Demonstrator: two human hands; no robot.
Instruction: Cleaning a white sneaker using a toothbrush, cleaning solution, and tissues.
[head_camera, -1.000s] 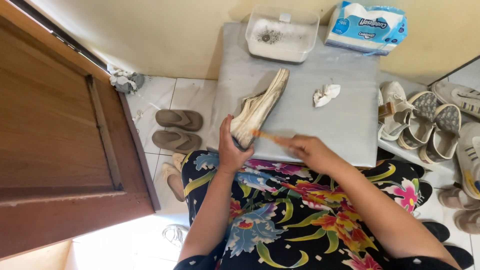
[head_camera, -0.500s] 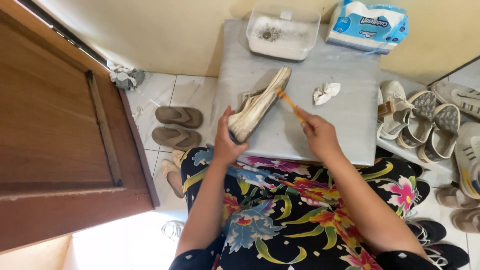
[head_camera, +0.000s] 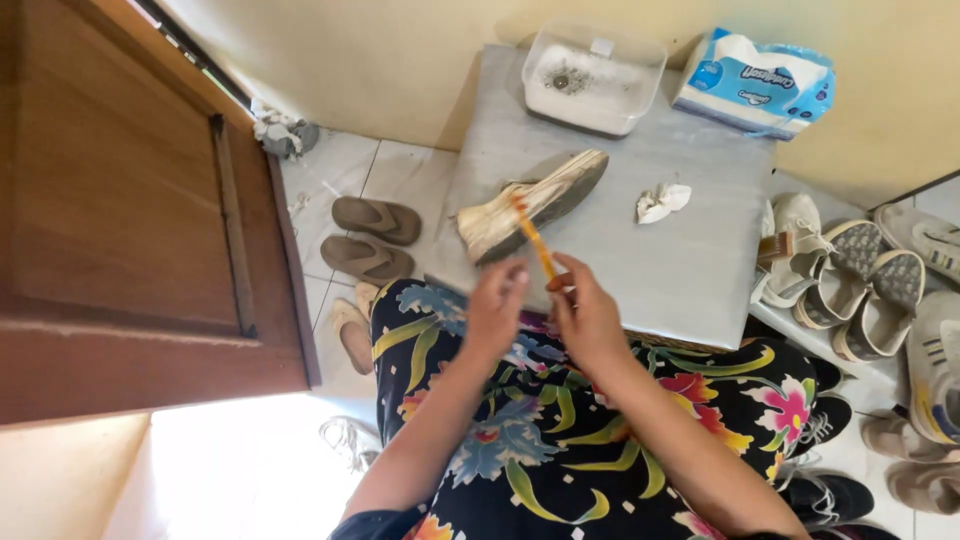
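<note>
A dark brown wooden door fills the left of the frame; a grey square table top takes the upper centre, its near edge meeting the lap in flowered black cloth at the bottom; a clear plastic tub and a blue-and-white soft tissue pack sit along the table's far edge, a crumpled white tissue right of centre. The worn cream shoe lies on its side on the table just above the hands, long axis slanting from lower left to upper right; the slim orange-handled brush runs from the right hand up and left to the shoe, its tip touching it; that hand pinches the handle's lower end. The left hand is just beside, fingers curled, near the handle, empty as far as can be seen; both are about equally near the shoe. The bristles are too small to make out; the shoes on the shelf at right are cut off by the frame.
</note>
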